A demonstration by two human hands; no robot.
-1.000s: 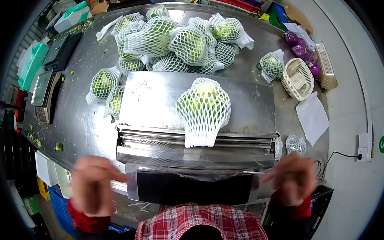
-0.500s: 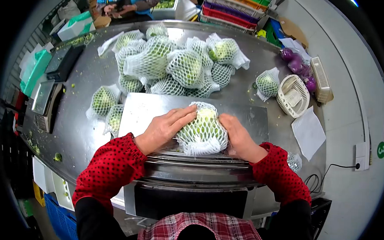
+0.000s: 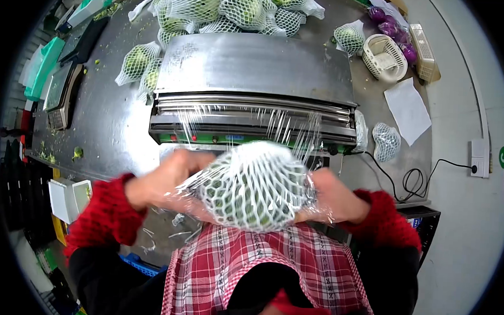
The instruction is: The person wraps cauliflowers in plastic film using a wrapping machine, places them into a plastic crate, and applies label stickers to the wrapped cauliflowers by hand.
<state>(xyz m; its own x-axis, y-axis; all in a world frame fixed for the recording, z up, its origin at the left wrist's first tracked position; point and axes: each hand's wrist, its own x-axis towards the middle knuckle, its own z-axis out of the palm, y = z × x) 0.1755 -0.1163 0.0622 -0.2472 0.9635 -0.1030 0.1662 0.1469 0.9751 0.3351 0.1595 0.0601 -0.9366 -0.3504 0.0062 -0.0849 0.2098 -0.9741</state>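
A pale green vegetable head in a white foam net [image 3: 256,185] is held in front of the apron, above the near table edge. My left hand [image 3: 165,182] grips its left side, with fingers partly hidden and blurred. On the opposite side my right hand [image 3: 336,198] is closed around it, fingertips tucked beneath. Clear cling film [image 3: 281,125] stretches from the wrapping machine [image 3: 255,66] to the netted head and gathers in shiny folds by both hands. The machine's metal top plate and rollers lie just beyond.
Several netted heads [image 3: 240,10] are piled behind the machine. Scales [image 3: 62,98] stand at left. A white basket [image 3: 384,57], purple vegetables [image 3: 391,29], a paper sheet [image 3: 407,110] and another netted head [image 3: 386,142] lie at right. A black cable [image 3: 415,180] runs to the wall socket.
Both hands have lifted the netted head off the machine's plate and brought it toward my body. Film is now drawn out from the rollers. The view has tilted downward.
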